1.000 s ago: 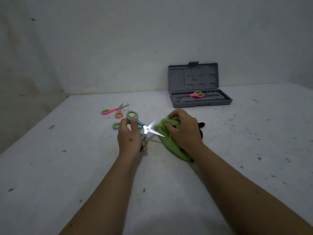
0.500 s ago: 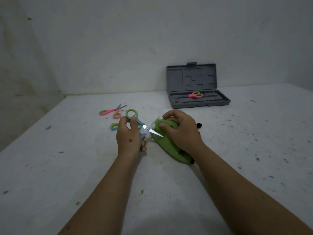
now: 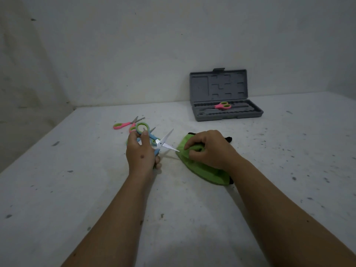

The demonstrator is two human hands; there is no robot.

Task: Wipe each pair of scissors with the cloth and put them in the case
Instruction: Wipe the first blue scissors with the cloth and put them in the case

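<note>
- Our left hand (image 3: 141,153) holds the blue-and-green scissors (image 3: 154,140) just above the desk (image 3: 96,189), fingers curled round the handles, one green loop sticking up at the far side of the hand.
- The blades of that pair are spread apart, one pointing up and to the right, the other pointing right with its tip next to the edge of the green cloth (image 3: 200,168); we cannot tell whether tip and cloth touch.
- Our right hand (image 3: 210,149) rests on the cloth, fingers curled and gripping a fold of it; the cloth lies on the desk, with a bit of black showing at its far and near corners.
- A pink-and-green pair of scissors (image 3: 126,124) lies on the desk just beyond the left hand, blades slightly apart and pointing right.
- Behind the left hand another pair is partly hidden; only bits of a handle and a blade tip show.
- The grey case (image 3: 227,97) stands open at the far right of the desk, lid upright against the wall.
- One pink-and-green pair (image 3: 223,106) lies in the case's tray.
</note>
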